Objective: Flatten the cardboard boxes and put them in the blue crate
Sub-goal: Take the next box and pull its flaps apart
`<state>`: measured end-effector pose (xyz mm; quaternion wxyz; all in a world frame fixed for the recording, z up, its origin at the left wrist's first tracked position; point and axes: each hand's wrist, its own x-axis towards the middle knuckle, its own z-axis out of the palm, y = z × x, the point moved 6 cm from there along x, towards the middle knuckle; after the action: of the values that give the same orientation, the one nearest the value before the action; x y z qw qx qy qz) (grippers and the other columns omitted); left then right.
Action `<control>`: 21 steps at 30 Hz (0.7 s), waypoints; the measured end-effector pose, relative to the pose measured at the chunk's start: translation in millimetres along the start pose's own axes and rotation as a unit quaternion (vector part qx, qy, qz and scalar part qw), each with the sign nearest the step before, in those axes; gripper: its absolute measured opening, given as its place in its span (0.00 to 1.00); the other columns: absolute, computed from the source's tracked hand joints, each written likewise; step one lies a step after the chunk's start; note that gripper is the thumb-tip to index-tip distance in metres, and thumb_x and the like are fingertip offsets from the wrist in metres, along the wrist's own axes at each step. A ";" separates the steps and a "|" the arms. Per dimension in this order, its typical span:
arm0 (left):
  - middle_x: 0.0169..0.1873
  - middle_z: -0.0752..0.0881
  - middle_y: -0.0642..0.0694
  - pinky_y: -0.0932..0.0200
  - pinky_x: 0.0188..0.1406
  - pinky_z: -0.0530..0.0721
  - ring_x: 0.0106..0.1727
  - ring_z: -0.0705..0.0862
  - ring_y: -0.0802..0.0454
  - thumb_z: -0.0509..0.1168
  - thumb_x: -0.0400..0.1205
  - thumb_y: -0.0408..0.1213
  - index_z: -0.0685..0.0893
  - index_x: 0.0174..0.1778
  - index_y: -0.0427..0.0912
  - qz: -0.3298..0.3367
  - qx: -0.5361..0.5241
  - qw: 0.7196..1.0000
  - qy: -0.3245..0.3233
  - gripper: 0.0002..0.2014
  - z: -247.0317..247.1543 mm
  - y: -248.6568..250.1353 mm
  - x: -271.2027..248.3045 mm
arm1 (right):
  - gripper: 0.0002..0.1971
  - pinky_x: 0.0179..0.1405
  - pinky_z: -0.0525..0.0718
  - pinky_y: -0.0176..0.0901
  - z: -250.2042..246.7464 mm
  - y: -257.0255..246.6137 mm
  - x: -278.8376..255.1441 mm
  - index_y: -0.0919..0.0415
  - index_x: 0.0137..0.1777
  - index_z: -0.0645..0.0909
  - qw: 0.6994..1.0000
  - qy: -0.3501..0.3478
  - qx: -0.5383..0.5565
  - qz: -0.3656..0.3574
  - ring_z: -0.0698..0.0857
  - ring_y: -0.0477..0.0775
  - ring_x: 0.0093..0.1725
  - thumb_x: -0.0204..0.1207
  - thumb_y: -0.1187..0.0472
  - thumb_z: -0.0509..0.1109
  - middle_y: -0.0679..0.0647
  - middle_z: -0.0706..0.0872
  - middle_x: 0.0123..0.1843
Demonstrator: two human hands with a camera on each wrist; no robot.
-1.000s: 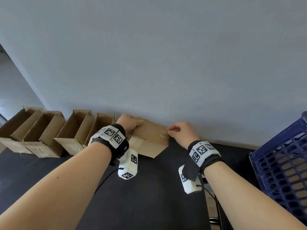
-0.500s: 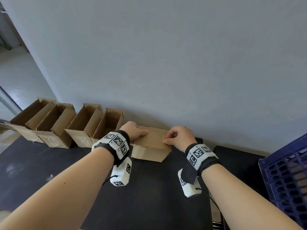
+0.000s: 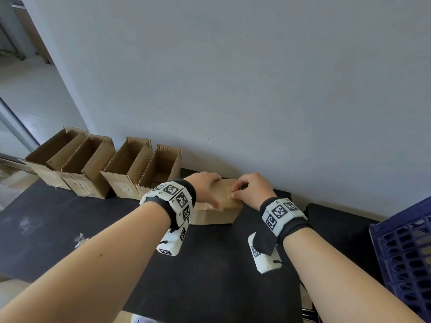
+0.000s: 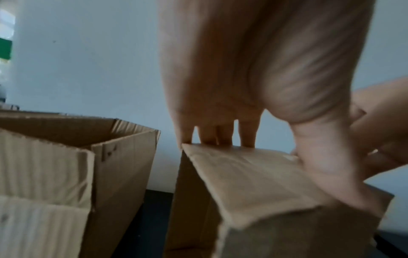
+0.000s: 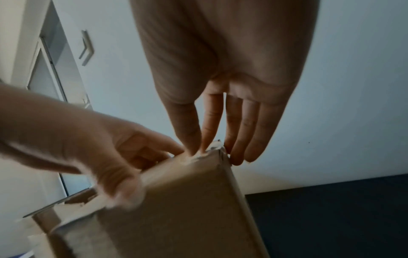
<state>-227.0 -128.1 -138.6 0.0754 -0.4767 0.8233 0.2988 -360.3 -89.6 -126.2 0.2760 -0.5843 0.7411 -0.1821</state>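
- Head view: your left hand (image 3: 205, 185) lies over the top of the closed cardboard box (image 3: 217, 210), which sits on the black table (image 3: 210, 276) near the wall, at the right end of a row of four open boxes (image 3: 130, 169).
- Your left fingers (image 4: 220, 132) reach across the top panel to its far edge while the thumb presses the near right part, so that hand is clamped on the box and steadies it.
- Your right hand (image 3: 253, 188) is at the box's far right top corner; in the right wrist view thumb and forefinger pinch a pale scrap there (image 5: 207, 150). It looks like tape, but blur leaves that uncertain.
- I judge this step to be opening the sealed top so the box can collapse. Hold down firmly with the left hand so the box does not lift.
- Pull the strip low and along the seam, not straight up, so it is less likely to tear short.
- Once the flaps are free, push opposite corners together to fold it flat.
- The blue crate (image 3: 405, 252) waits at the table's right edge, well apart from the box.
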 end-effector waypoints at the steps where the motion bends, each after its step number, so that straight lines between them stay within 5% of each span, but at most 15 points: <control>1: 0.72 0.73 0.48 0.53 0.71 0.72 0.71 0.73 0.47 0.79 0.68 0.50 0.60 0.81 0.47 -0.005 0.013 1.000 -0.024 0.48 4.6 -1.2 -0.9 | 0.04 0.41 0.75 0.37 0.9 -0.4 -1.6 0.56 0.40 0.87 1.000 -0.002 0.015 0.000 0.80 0.46 0.40 0.66 0.61 0.79 0.42 0.82 0.34; 4: 0.72 0.71 0.46 0.47 0.74 0.69 0.72 0.71 0.45 0.80 0.64 0.51 0.53 0.82 0.49 -0.005 0.092 0.995 -0.031 0.55 14.7 -3.6 -3.4 | 0.10 0.44 0.79 0.39 5.8 0.9 -5.4 0.55 0.39 0.86 0.999 -0.005 0.051 0.012 0.81 0.43 0.39 0.62 0.54 0.82 0.41 0.83 0.35; 9: 0.68 0.74 0.47 0.49 0.71 0.70 0.69 0.73 0.46 0.81 0.64 0.47 0.58 0.80 0.50 0.019 0.089 0.996 -0.020 0.51 17.6 -1.0 -3.3 | 0.18 0.46 0.77 0.42 15.3 6.8 -10.8 0.53 0.41 0.81 1.000 -0.008 -0.010 0.023 0.80 0.48 0.47 0.57 0.49 0.84 0.46 0.82 0.45; 21: 0.67 0.75 0.49 0.42 0.78 0.60 0.70 0.71 0.47 0.79 0.64 0.52 0.60 0.79 0.53 0.014 0.058 0.998 0.008 0.49 20.1 -5.7 -3.2 | 0.12 0.44 0.79 0.41 23.0 3.0 -10.2 0.48 0.27 0.80 1.000 0.016 0.015 0.019 0.83 0.48 0.43 0.62 0.56 0.83 0.46 0.86 0.41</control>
<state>-223.7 -116.5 -155.9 0.0927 -0.4625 0.8463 0.2474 -346.6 -77.8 -143.9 0.2763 -0.5632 0.7535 -0.1966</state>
